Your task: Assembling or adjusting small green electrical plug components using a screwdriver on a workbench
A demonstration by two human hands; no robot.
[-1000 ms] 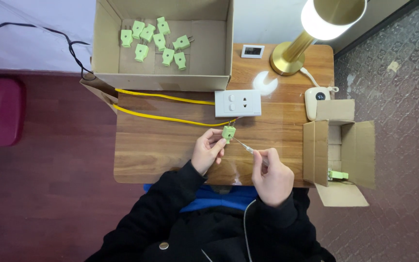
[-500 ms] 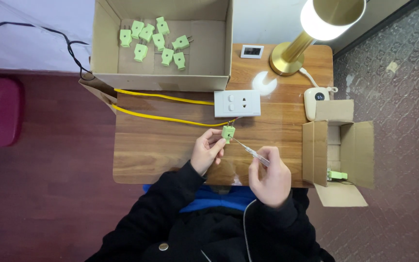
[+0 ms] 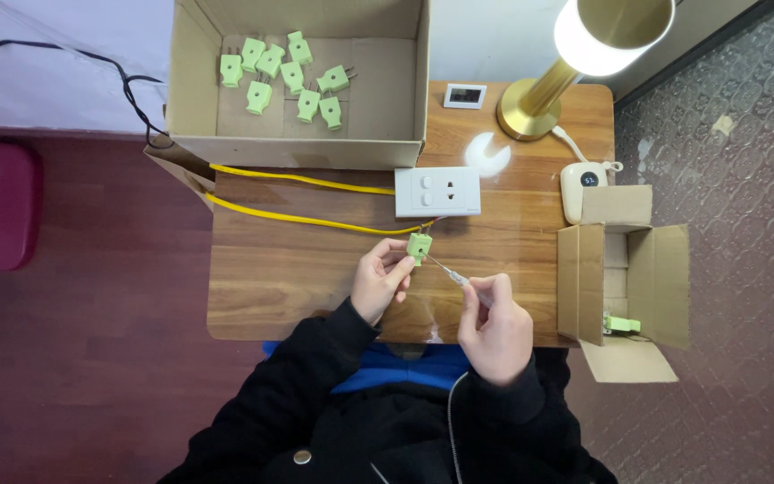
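Wooden table (image 3: 297, 287), seen from above. Large open cardboard box (image 3: 199, 108) at its far edge, nine or so spare green plugs (image 3: 308, 105) loose inside. Smaller open cardboard box (image 3: 665, 269) off the right edge, one green piece (image 3: 622, 324) in it. Brass desk lamp (image 3: 539, 103), lit, far right of the table. White wall socket panel (image 3: 438, 191) lies mid-table, two yellow wires (image 3: 315, 220) running left from it. Small white round device (image 3: 582, 186) just right of the socket, small white display (image 3: 465, 95) near the lamp base.

Left hand (image 3: 380, 282): fingers pinched on a green plug (image 3: 419, 246), held just below the socket panel. Right hand (image 3: 494, 327): fingers clenched around a thin screwdriver (image 3: 448, 272), tip touching the plug's side. Black sleeves, blue garment underneath.
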